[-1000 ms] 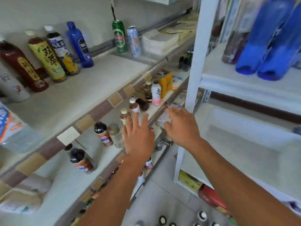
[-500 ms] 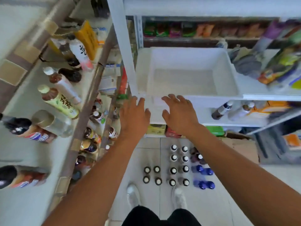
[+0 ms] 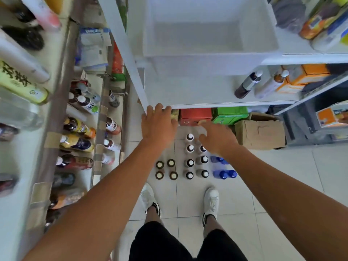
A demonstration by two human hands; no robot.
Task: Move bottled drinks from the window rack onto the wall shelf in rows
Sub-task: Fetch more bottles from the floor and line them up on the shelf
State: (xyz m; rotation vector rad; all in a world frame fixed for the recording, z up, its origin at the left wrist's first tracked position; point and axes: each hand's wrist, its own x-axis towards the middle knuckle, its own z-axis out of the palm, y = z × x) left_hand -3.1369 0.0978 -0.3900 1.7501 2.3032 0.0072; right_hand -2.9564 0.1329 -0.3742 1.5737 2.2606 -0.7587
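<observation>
Left hand (image 3: 159, 125): fingers straight and slightly spread, holding nothing. The fingertips are at the front left corner of the window rack (image 3: 188, 91) lower shelf, beside its white post. Contact cannot be confirmed.
Right hand (image 3: 218, 138): fingers loosely spread and blurred, holding nothing. It is over the floor bottles, below the shelf's front edge.
Dark bottle (image 3: 247, 84): on the rack's lower shelf, toward its right end. The long axis runs from lower left to upper right in the view, white cap uppermost.
Pale bottle (image 3: 271, 83): just beside the dark bottle on its right, same orientation.
Relation to fingers: both rack bottles are well apart from both hands, to their right and farther back on the shelf.
Floor bottles (image 3: 190, 162): upright in rows on the tiled floor, caps toward the camera. 4 brown-capped at left, white-capped in 2 columns, blue at right.
Wall shelf (image 3: 56, 110): left side of view; its tiers carry assorted bottles.
White bin (image 3: 207, 34): on the rack tier above.
</observation>
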